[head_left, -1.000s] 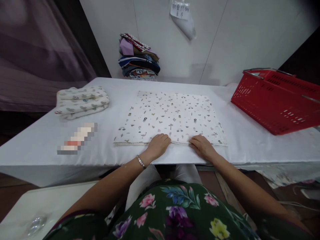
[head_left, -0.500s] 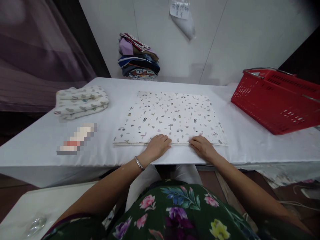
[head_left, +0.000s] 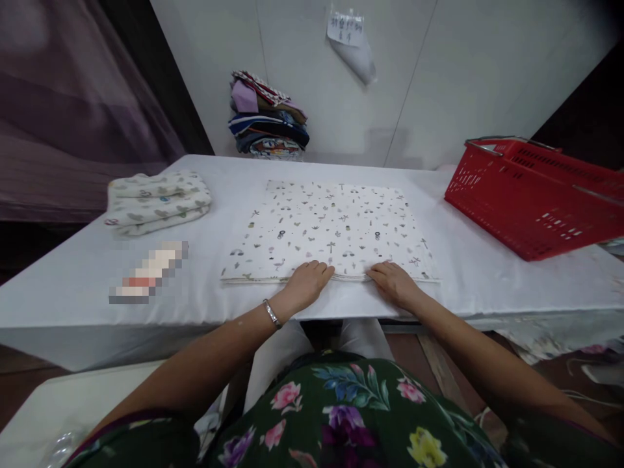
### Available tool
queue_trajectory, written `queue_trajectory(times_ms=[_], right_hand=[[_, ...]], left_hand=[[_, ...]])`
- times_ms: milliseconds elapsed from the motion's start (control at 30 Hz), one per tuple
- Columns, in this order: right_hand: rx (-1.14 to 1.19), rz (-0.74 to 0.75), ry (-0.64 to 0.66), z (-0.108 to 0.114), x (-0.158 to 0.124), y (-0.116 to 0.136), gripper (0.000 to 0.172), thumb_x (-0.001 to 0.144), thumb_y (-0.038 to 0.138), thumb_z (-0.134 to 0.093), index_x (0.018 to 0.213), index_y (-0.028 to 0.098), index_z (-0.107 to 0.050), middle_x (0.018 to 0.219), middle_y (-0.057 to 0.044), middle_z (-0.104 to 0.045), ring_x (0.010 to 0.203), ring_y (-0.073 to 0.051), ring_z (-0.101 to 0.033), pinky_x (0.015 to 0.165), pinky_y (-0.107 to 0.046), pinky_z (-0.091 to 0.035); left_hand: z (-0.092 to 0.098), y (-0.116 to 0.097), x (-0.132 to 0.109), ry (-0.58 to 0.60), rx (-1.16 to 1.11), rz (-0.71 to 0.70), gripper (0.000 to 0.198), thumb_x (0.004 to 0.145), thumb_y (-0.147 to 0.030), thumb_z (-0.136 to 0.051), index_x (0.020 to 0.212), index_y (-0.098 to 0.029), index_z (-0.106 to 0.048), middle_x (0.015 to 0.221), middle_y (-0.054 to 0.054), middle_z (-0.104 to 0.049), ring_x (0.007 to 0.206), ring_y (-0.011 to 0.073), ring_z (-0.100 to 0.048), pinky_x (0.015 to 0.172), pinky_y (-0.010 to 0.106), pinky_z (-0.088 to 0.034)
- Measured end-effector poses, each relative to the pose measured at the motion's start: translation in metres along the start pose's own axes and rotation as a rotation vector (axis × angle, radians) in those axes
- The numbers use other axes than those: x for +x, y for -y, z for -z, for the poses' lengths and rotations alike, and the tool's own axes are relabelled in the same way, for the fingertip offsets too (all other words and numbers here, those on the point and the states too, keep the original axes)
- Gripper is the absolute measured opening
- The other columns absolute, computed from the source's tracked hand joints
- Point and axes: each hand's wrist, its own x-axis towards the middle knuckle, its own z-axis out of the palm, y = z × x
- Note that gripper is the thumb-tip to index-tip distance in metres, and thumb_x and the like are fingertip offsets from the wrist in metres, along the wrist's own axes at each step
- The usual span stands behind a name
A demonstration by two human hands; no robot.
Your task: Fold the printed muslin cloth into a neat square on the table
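Fingers [head_left: 320, 268], head view: curled in and pinching, both sets at once, right on the near edge of the printed cloth!
Left hand [head_left: 302, 287]: clamped on that edge left of its middle, silver bracelet [head_left: 272, 314] at the wrist.
Right hand [head_left: 396, 287]: level with its partner, gripping the same edge just to the right; thumb mostly hidden.
Printed cloth [head_left: 316, 224]: flat and folded in layers mid-table, palms and flamingos up, near edge bowing between the hands.
White-covered table [head_left: 487, 279]: carrying it all.
Left flank: folded bundle [head_left: 158, 203], and nearer, a pixelated object [head_left: 153, 270], unreadable.
Right flank: red basket [head_left: 526, 205], tilted in view, well apart from the cloth.
Far side: stacked fabrics [head_left: 268, 120] beyond the table edge; paper note [head_left: 346, 27] on the wall.
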Motion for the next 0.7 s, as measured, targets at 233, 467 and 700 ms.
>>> queue_trajectory(times_ms=[233,467,700], right_hand=[[0.040,-0.038,-0.090,-0.006,-0.001,0.004,0.037,0.081,0.007,-0.044,0.115,0.014,-0.057,0.100,-0.012,-0.063,0.088,-0.022,-0.054,0.077,-0.035,-0.041],[-0.028,-0.080,-0.070,-0.005,0.008,0.016,0.031,0.082,0.008,-0.047,0.110,0.015,-0.058,0.101,-0.012,-0.062,0.092,-0.024,-0.053,0.081,-0.037,-0.037],[-0.021,-0.084,-0.155,-0.016,0.004,0.008,0.028,0.085,0.008,-0.044,0.109,0.013,-0.059,0.096,-0.013,-0.064,0.087,-0.023,-0.054,0.079,-0.036,-0.039]], left_hand=[[-0.004,0.012,0.004,-0.022,-0.181,0.154,0.046,0.080,-0.007,-0.041,0.125,-0.018,-0.047,0.112,0.006,-0.065,0.100,0.0188,-0.059,0.082,0.032,-0.046],[-0.002,0.017,0.007,0.009,-0.254,0.181,0.045,0.081,-0.009,-0.042,0.125,-0.017,-0.049,0.120,0.006,-0.062,0.107,0.0195,-0.057,0.089,0.032,-0.045],[-0.004,0.003,0.003,-0.067,-0.103,0.087,0.035,0.079,-0.006,-0.044,0.110,-0.018,-0.054,0.105,0.009,-0.061,0.097,0.0215,-0.054,0.079,0.036,-0.044]])
